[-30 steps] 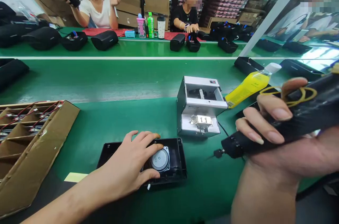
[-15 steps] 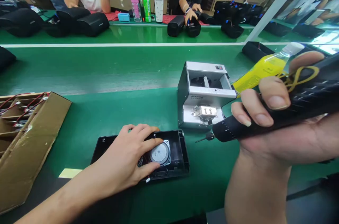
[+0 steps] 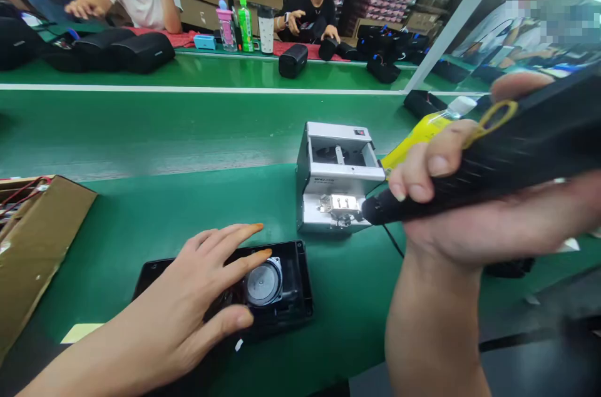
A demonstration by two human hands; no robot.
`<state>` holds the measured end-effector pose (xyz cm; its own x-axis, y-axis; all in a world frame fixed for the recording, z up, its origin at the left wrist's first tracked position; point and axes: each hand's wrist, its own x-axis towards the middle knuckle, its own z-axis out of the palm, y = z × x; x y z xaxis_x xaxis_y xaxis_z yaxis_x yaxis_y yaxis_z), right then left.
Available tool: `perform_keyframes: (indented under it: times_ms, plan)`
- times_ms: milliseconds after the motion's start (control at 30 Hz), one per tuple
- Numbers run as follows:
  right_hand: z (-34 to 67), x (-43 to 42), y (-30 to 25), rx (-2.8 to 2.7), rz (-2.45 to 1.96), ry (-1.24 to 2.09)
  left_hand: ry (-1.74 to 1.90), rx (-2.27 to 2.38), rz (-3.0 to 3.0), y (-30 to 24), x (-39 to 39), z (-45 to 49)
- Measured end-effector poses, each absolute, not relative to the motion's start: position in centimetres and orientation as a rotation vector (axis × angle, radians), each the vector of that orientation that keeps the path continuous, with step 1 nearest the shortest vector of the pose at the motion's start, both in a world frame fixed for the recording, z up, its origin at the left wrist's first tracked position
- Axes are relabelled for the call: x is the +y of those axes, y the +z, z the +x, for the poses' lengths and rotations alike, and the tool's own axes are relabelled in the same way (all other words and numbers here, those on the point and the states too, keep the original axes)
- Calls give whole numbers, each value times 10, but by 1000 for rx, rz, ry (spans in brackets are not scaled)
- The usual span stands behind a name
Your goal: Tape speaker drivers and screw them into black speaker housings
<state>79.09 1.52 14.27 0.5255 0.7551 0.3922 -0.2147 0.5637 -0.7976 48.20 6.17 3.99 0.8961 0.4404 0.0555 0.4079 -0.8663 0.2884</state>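
A black plastic speaker housing [image 3: 293,315] lies open side up on the green bench, with a round silver speaker driver [image 3: 263,284] inside it. My left hand [image 3: 201,290] is over the housing's left part, fingers spread, fingertips close to the driver; whether they touch it I cannot tell. In my right hand [image 3: 436,196] is a black electric screwdriver [image 3: 498,159] with a yellow loop, fingers wrapped round it. Its tip points left at the front of a silver screw feeder [image 3: 335,178], near the small metal block [image 3: 342,204] there.
A cardboard box [image 3: 51,247] with wired parts stands at the left. Behind the screwdriver leans a bottle of yellow liquid [image 3: 417,134]. Across the bench two people sit among black speakers [image 3: 145,51], bottles and a cup [image 3: 266,32]. A pale yellow strip [image 3: 81,332] lies near my left forearm.
My right hand has brought the screwdriver from beside the housing up to the feeder's front. My left hand's fingers have lifted and spread away from the driver. The view has shifted right.
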Motion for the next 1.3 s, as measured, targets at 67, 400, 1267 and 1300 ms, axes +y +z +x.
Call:
perform_keyframes:
  times_ms: [67,400,1267,1300]
  plan:
    - [783,25,140,-907,-775,437,183,599,2854,36,59,475]
    - [775,38,121,-1013,-726,449,294,777,2854,34,42,481]
    - [779,42,118,-999,-651,440,336,774,2800,36,41,483]
    - [780,43,116,-1017,-648,448,330,782,2796,37,40,484]
